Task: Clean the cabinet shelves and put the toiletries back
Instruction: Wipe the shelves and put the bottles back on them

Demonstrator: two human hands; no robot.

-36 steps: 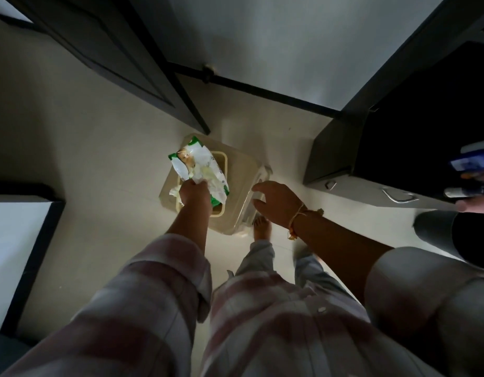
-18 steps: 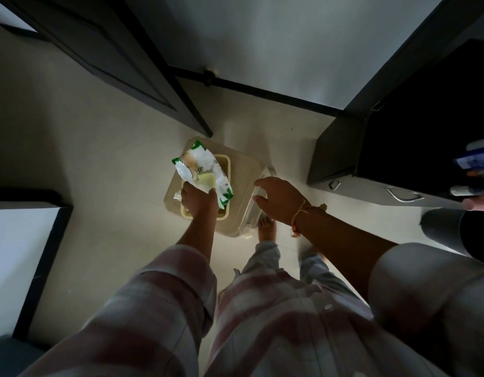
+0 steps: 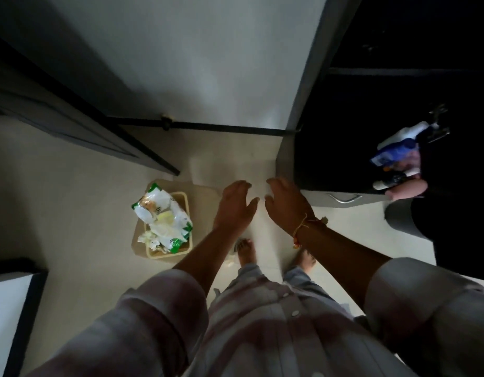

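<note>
Far left on the pale floor I see a small beige bin standing open and filled to the top. A crumpled white-and-green wrapper lies across its mouth and sticks out over the rim, with a wad of tissue tucked at its near left corner. Just right of the bin is my left hand, empty, fingers loosely spread and touching nothing. The right hand hovers close beside it, also empty, fingers slightly bent, with a thread band on the wrist. Two bare feet stand below the hands. Further right is the dark cabinet, its inside too dim to read, with a drawer handle along its pale lower front. At the far right a cluster of toiletries, a blue-and-white bottle and small tubes, sits against the cabinet's dark opening. I cannot tell what is holding them.
</note>
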